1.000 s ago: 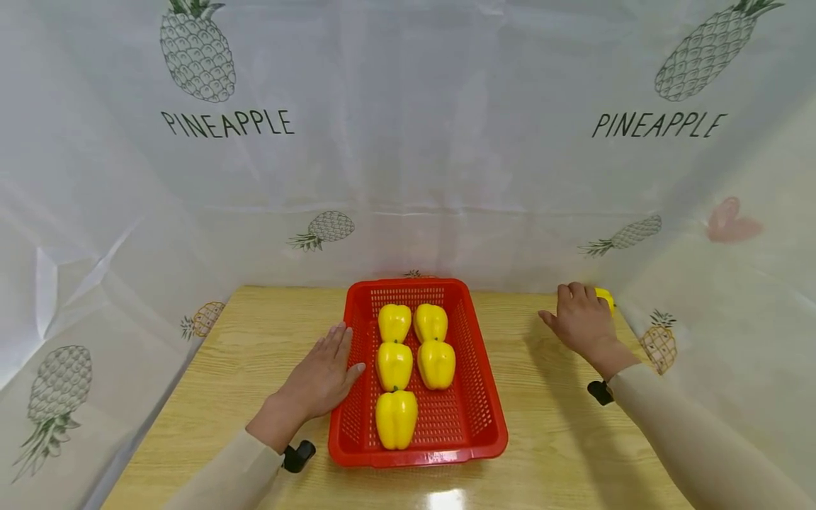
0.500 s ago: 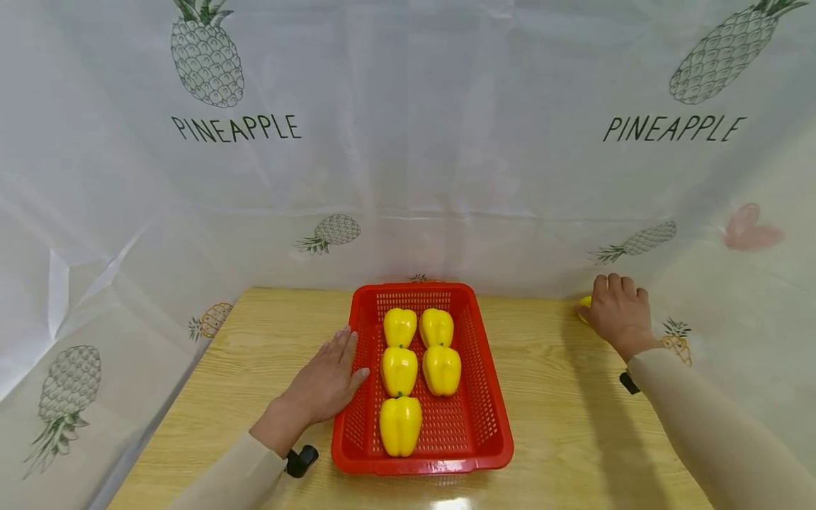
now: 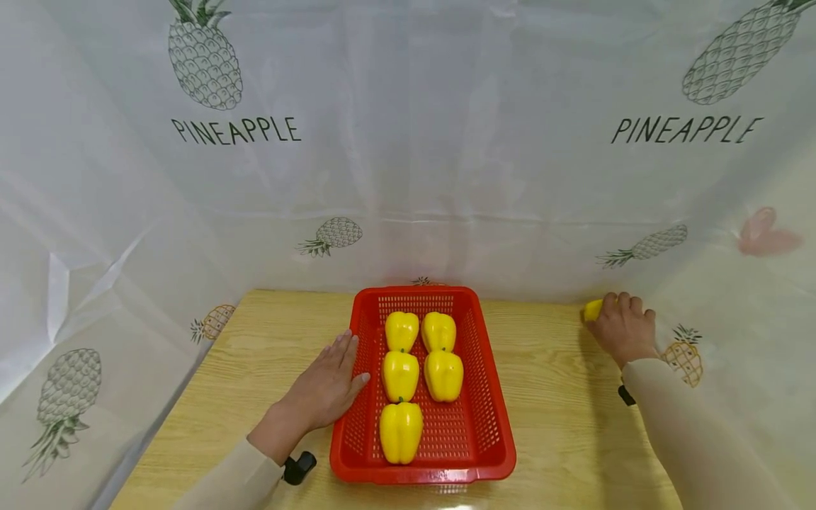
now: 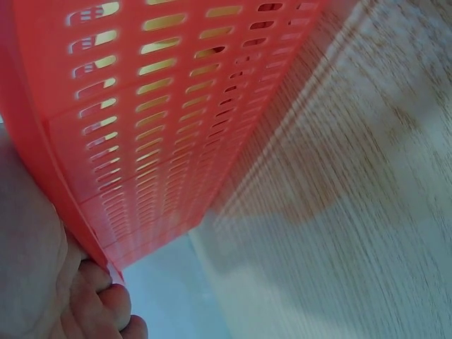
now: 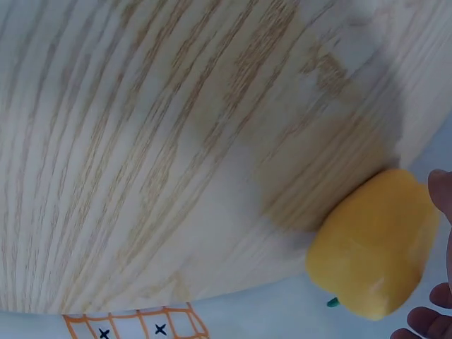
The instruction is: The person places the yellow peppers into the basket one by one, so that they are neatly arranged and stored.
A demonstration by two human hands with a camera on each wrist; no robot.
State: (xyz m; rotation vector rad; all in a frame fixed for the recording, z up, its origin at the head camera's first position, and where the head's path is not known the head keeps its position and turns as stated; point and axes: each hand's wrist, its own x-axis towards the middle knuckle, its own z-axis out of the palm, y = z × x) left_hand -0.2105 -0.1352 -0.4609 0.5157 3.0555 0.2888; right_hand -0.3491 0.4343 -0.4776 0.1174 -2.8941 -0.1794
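Note:
A red plastic basket (image 3: 423, 475) stands on the table with several yellow bell peppers (image 3: 401, 433) inside, in two columns. My left hand (image 3: 321, 386) rests with straight fingers along its left rim, the thumb reaching over the edge. In the left wrist view the basket's slotted wall (image 4: 162, 134) drops beside that hand. At the table's back right corner my right hand (image 3: 625, 331) is beside another yellow bell pepper (image 3: 593, 310), partly hidden by the fingers. In the right wrist view this pepper (image 5: 374, 244) lies on the table, its green stem showing, with thumb and fingertips spread close to it.
A wooden table (image 3: 542, 397) carries the basket. White sheeting (image 3: 433, 163) printed with pineapples rises behind the table and on both sides, close to the right hand. The right part of the basket's floor (image 3: 449, 432) is bare near the front.
My right hand has moved right across the corner pepper, which now shows on the hand's left instead of its right. My left hand has stayed on the basket rim. The head view has shifted slightly.

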